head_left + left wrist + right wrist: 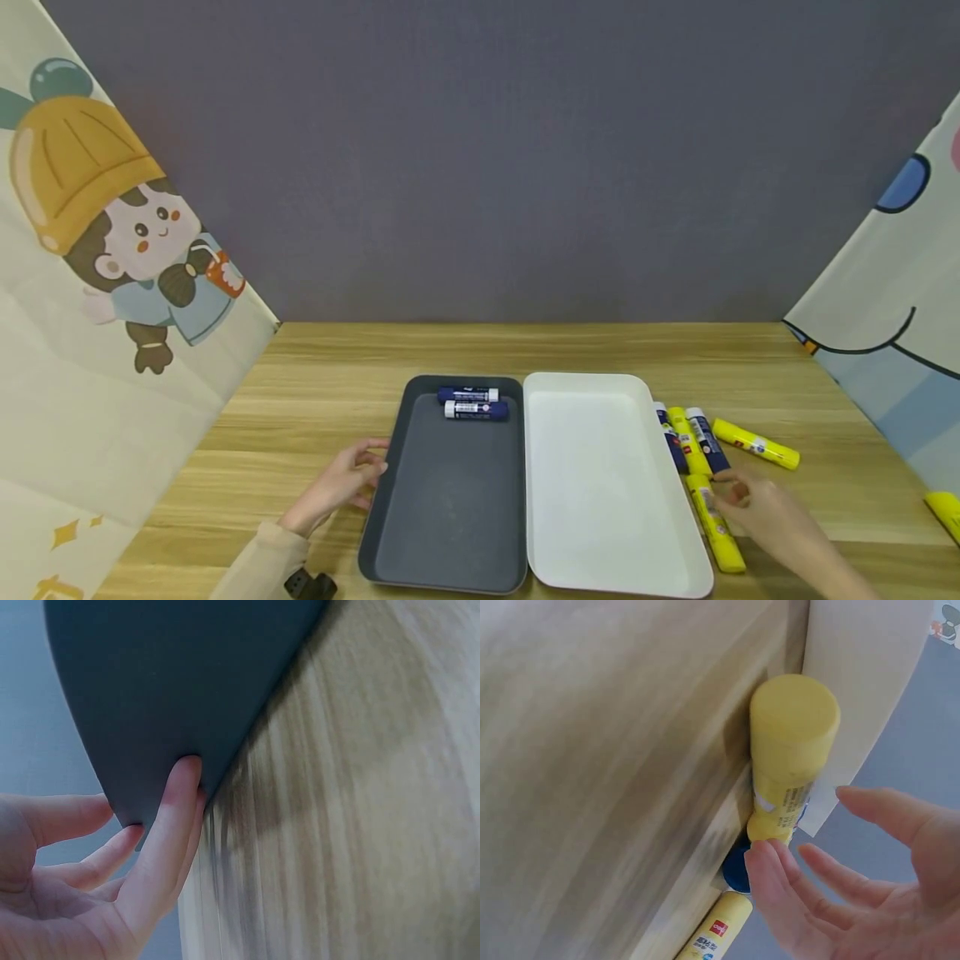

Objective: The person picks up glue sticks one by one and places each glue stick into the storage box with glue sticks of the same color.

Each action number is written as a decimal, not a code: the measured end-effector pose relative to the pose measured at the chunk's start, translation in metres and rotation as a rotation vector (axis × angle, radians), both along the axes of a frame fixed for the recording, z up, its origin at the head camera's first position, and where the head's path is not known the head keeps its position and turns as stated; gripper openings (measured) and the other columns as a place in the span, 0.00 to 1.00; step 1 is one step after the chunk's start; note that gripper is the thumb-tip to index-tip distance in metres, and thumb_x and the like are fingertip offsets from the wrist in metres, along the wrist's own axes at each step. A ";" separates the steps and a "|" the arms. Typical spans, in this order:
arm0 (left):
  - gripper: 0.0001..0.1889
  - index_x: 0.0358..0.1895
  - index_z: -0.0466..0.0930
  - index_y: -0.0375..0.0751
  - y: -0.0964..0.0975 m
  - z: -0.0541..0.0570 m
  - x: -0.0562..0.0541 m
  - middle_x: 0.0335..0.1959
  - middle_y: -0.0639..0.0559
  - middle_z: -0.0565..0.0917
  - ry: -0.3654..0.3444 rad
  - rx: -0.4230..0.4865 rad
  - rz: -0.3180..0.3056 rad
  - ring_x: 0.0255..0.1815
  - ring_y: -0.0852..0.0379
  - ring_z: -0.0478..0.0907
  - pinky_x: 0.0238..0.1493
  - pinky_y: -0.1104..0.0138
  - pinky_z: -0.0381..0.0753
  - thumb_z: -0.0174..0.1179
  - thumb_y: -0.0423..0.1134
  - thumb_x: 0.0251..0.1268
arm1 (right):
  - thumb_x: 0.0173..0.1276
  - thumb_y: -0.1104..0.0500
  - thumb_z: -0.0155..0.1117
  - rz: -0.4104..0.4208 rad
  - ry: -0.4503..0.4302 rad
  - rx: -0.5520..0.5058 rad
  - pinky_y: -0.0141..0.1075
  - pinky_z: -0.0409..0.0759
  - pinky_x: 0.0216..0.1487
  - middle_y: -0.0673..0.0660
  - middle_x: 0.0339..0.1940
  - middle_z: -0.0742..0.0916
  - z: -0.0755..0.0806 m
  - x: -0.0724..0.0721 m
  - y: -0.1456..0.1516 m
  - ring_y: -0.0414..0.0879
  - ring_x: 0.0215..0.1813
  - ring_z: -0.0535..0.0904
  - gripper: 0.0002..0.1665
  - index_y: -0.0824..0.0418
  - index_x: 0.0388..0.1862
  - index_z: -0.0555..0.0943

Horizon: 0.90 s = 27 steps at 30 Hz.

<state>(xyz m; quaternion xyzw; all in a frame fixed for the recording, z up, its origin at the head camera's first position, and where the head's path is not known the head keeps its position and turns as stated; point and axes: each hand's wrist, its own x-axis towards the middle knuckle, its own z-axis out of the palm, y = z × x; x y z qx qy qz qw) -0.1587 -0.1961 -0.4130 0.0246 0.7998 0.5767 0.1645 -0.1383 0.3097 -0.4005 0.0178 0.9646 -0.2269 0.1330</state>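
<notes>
Fingers of the left hand (pixel 341 486) lie relaxed and spread, their tips touching the outer left wall of the grey tray (pixel 450 533); nothing is grasped. Two blue sticks (pixel 472 402) lie at that tray's far end, well beyond the fingertips. Beside it sits the white tray (pixel 607 500). The right hand (pixel 765 508) is released too, fingers (pixel 780 885) straight, tips just reaching a yellow stick (pixel 716 523) lying along the white tray's right wall. Past those fingertips lie more blue and yellow sticks (pixel 693 437) on the table (pixel 315 392).
</notes>
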 end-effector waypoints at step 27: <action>0.22 0.59 0.57 0.25 -0.001 -0.001 0.000 0.40 0.36 0.73 0.004 0.012 -0.004 0.29 0.53 0.75 0.23 0.58 0.79 0.47 0.31 0.64 | 0.55 0.41 0.60 -0.032 -0.091 0.013 0.33 0.65 0.23 0.52 0.22 0.74 -0.011 0.001 -0.002 0.43 0.23 0.67 0.45 0.79 0.52 0.64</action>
